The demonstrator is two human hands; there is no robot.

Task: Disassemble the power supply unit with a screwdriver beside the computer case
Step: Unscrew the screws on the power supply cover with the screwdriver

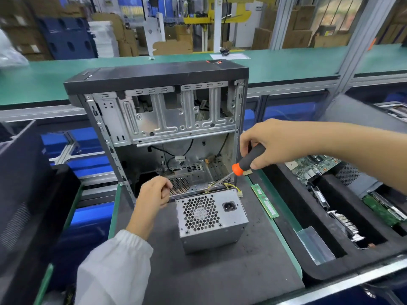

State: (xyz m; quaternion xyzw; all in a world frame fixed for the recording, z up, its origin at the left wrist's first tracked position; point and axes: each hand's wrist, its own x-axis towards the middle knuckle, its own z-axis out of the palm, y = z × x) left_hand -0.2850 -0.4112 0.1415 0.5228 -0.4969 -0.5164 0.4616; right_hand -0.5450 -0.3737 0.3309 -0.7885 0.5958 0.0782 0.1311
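Here the power supply unit [211,219] sits on the dark surface [220,278] just in front of the open computer case [158,119], fan grille and power socket facing the camera. Right hand [271,142] has its fingers wrapped tight round the grey handle of the screwdriver [244,161], orange collar below, shaft slanting down-left w/ the tip at the yellow wires [229,186] on the unit's top rear edge. Left hand [154,192], fingers curled shut, rests by the unit's upper left corner near the case's bottom edge; can't tell if it's pinching anything. A green RAM stick [265,200] lies on the surface to the right, apart from the unit.
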